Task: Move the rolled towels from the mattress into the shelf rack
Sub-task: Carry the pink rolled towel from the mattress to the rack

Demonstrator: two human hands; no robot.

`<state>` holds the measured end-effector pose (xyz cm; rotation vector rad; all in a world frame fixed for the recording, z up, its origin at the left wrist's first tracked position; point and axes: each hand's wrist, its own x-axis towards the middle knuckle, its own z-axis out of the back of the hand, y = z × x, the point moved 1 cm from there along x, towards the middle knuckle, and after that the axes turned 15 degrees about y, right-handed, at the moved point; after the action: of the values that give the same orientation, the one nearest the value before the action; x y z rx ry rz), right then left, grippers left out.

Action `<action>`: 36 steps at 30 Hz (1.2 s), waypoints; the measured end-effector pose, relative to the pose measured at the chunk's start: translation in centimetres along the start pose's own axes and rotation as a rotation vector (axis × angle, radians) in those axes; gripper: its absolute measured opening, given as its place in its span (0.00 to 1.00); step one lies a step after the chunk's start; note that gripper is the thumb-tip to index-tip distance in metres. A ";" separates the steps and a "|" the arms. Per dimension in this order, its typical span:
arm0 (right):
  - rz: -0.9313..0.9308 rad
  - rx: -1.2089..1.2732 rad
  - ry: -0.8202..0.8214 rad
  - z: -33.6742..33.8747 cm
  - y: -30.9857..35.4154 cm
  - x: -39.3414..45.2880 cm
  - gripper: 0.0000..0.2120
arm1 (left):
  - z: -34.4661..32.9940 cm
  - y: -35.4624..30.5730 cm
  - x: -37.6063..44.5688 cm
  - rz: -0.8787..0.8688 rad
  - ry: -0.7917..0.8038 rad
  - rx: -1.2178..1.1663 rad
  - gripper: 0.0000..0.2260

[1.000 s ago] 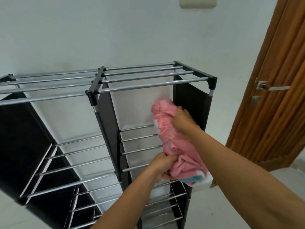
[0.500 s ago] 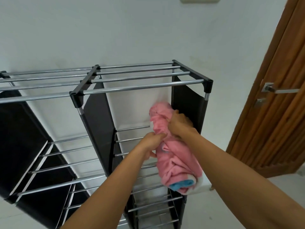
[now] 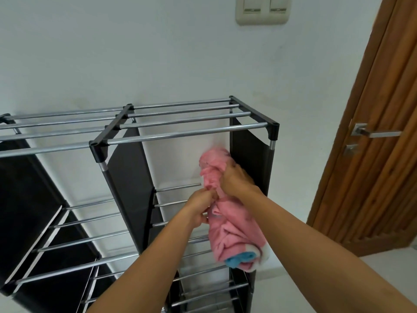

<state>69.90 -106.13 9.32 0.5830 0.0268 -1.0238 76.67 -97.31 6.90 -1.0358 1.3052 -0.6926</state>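
Note:
A rolled pink towel point(image 3: 232, 231), with blue and white showing at its near end, lies lengthwise in the upper right compartment of the shelf rack point(image 3: 185, 133), close to the rack's black right side panel. My right hand point(image 3: 234, 177) grips the towel near its far end from above. My left hand point(image 3: 200, 206) pinches its left side at the middle. The near end sticks out past the front bar. The mattress is out of view.
The rack has chrome bars and black fabric panels and stands against a white wall. Its left compartments point(image 3: 74, 222) hold nothing. A wooden door point(image 3: 383, 154) with a metal handle stands to the right. A light switch point(image 3: 262, 10) is on the wall above.
My left hand moved up from the towel's near end to its middle. The towel went deeper into the upper right compartment. The camera tilted up, so the rack sits lower in view.

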 end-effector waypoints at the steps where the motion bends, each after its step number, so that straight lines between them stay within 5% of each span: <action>1: 0.011 -0.004 0.020 0.1 0.0 -0.4 0.32 | 0.2 0.0 0.0 -0.003 -0.005 0.006 0.08; 6: 0.151 0.021 -0.022 1.3 -0.2 -4.1 0.33 | 0.5 -0.8 -0.2 -0.153 -0.211 0.209 0.14; 9: 0.260 0.097 -0.037 2.3 -1.1 -7.7 0.21 | -0.2 -1.8 -1.0 -0.378 -0.390 0.332 0.14; 15: 0.154 0.128 -0.062 1.1 -8.1 -16.6 0.20 | -5.2 -0.4 -6.1 -0.752 -0.340 0.504 0.08; 24: -0.479 0.405 -0.439 -7.0 -17.8 -35.2 0.15 | -18.4 5.4 -8.5 -0.592 0.759 1.236 0.04; 31: -1.066 0.633 -0.725 -21.5 -15.5 -58.3 0.15 | -29.9 20.7 -21.6 -0.611 1.478 1.326 0.06; 36: -1.355 0.913 -1.165 -31.9 -9.5 -74.3 0.13 | -34.9 29.8 -36.1 -0.681 1.906 1.385 0.11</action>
<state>30.32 -35.67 -0.70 0.6704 -1.2877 -2.6206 32.29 -60.62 -2.54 0.8068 1.1879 -2.8959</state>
